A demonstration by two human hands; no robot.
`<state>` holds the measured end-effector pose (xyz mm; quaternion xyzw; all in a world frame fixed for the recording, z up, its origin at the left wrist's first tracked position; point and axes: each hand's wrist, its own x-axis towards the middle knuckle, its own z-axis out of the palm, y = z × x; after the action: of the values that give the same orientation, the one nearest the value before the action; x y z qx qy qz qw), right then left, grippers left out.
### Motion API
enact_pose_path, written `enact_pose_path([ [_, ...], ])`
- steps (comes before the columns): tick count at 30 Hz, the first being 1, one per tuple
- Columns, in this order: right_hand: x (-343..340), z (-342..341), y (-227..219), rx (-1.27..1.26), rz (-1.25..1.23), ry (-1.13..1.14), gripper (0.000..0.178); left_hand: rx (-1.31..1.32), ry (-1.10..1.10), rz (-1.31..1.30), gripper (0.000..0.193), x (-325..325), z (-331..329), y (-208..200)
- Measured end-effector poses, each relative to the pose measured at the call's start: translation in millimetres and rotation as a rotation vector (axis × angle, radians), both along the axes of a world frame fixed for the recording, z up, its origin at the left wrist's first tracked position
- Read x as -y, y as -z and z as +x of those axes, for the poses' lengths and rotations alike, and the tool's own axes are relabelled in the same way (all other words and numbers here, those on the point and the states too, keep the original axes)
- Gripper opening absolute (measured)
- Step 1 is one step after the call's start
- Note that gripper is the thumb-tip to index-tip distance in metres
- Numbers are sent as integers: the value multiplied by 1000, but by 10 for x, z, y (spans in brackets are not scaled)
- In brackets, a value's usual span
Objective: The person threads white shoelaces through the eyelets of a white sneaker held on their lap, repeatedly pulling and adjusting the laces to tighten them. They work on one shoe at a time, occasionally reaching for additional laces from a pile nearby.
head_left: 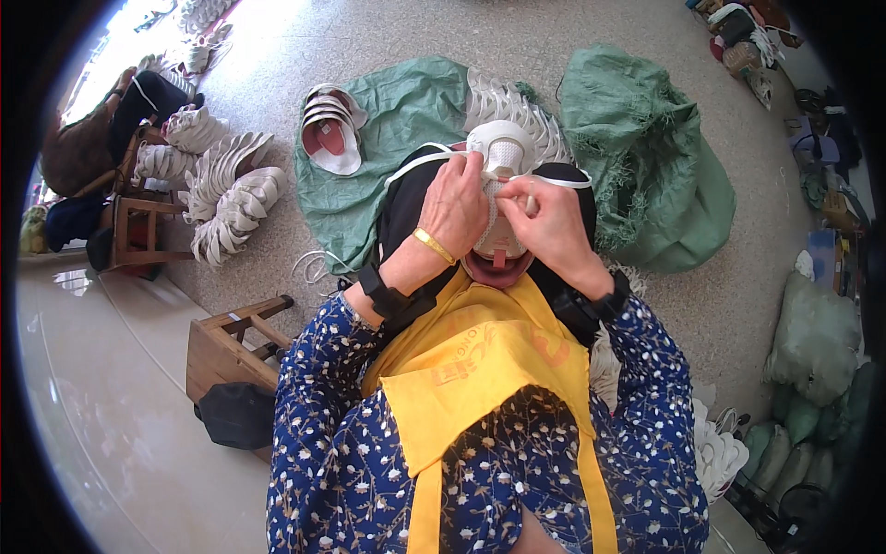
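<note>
A white sneaker (505, 152) with a pinkish-red lining lies between my knees, toe pointing away and heel opening toward me. A flat white shoelace (413, 165) loops out from both sides of it over my dark trousers. My left hand (452, 205) is closed at the left eyelet edge, its fingertips pinching the lace. From the other side my right hand (551, 224) is closed too, thumb and index finger pinched on the lace over the lacing area. My fingers cover part of the tongue and eyelets.
Green woven sacking (420, 97) lies ahead, carrying a nested stack of white shoe uppers (332, 129) and a long row of them (517, 111). A bulging green sack (660, 212) stands at right. More shoe stacks (240, 198) and wooden stools (217, 346) are at left.
</note>
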<state>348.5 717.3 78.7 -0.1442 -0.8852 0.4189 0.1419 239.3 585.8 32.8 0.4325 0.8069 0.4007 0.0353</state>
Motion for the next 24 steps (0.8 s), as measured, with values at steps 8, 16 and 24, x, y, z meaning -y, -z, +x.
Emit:
enact_pose_path([
  [8, 80, -189, 227, 75, 352, -30, 17, -86, 51, -113, 28, 11, 7, -31],
  [16, 75, -260, 264, 143, 368, -17, 22, -3, 37, -30, 24, -19, 28, 82],
  [24, 89, -323, 293, 108, 399, 11, 19, 2, -11, 52, 28, -21, 23, 108],
])
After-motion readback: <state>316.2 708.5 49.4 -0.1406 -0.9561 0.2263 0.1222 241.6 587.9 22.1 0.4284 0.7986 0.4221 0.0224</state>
